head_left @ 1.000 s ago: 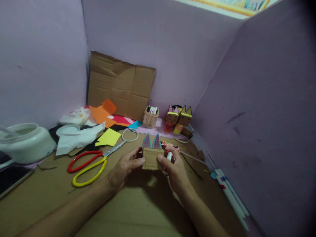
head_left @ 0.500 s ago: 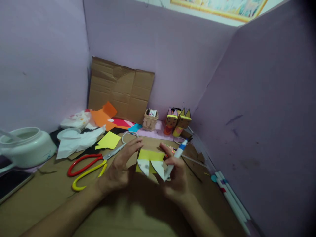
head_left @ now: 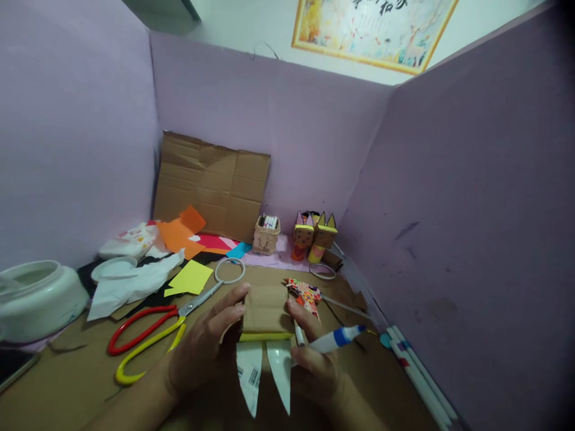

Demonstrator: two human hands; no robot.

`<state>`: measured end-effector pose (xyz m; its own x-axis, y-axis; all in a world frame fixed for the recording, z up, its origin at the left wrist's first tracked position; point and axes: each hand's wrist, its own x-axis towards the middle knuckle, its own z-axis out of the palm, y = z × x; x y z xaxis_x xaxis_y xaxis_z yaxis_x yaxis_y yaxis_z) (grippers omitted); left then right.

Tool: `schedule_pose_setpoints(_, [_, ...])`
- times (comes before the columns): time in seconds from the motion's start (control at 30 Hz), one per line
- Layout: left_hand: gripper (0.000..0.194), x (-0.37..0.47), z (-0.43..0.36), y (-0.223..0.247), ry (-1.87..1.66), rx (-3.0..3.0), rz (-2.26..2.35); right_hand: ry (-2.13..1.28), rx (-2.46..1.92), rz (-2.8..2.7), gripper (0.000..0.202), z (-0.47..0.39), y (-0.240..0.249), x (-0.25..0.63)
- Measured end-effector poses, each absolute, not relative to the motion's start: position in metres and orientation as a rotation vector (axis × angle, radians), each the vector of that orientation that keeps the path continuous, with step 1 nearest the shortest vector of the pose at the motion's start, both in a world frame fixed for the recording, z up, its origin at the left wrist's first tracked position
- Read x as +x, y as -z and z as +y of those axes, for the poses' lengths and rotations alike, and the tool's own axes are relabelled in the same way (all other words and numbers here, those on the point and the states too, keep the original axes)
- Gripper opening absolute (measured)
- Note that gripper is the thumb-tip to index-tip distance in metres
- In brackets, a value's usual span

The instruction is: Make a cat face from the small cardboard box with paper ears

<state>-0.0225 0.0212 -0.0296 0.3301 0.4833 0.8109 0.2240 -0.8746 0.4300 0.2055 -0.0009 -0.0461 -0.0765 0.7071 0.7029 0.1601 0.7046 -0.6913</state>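
- So the small cardboard box (head_left: 267, 308) is up in both hands over the near middle of the table (head_left: 197, 413), its two white pointed flaps (head_left: 249, 374) hanging toward the wearer.
- Left hand (head_left: 202, 341) has its grip on the box's left edge, fingers toward the top corner.
- Right hand (head_left: 314, 359) grips the right edge and also has an uncapped blue marker (head_left: 332, 340), tip angled out right.
- Elbow room's decent: bare table in front and some to the right, up to the white tubes (head_left: 417, 377) along the right wall (head_left: 458, 197).
- Left's tighter, with red-and-yellow scissors (head_left: 183, 310) near that hand, then the white pot (head_left: 40, 305) further out.
- Just beyond the box: patterned paper (head_left: 305, 292).
- Table's covered in brown cardboard; paper scraps (head_left: 191, 277) back left, pen holder (head_left: 266, 236) and eared figures (head_left: 303, 239) at the back.
- Purple panels around, framed picture (head_left: 372, 36) above.
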Motion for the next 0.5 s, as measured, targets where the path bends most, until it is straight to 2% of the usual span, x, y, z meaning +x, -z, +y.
schedule_pose_setpoints(0.1, [0.085, -0.024, 0.021, 0.030, -1.556, 2.385, 0.615, -0.146, -0.507, -1.842, 0.034, -0.004, 0.030, 0.204])
schedule_pose_setpoints(0.17, [0.086, -0.026, 0.021, 0.031, -1.542, 2.392, 0.609, -0.025, -0.454, -1.865, 0.038, -0.006, 0.022, 0.202])
schedule_pose_setpoints(0.3, [0.085, -0.028, 0.023, 0.034, -1.524, 2.401, 0.619, 0.062, -0.456, -1.860, 0.040, -0.007, 0.019, 0.200])
schedule_pose_setpoints(0.5, [0.068, -0.027, 0.025, 0.036, -1.578, 2.406, 0.687, 0.103, -0.503, -1.886, 0.030, -0.005, 0.020, 0.198])
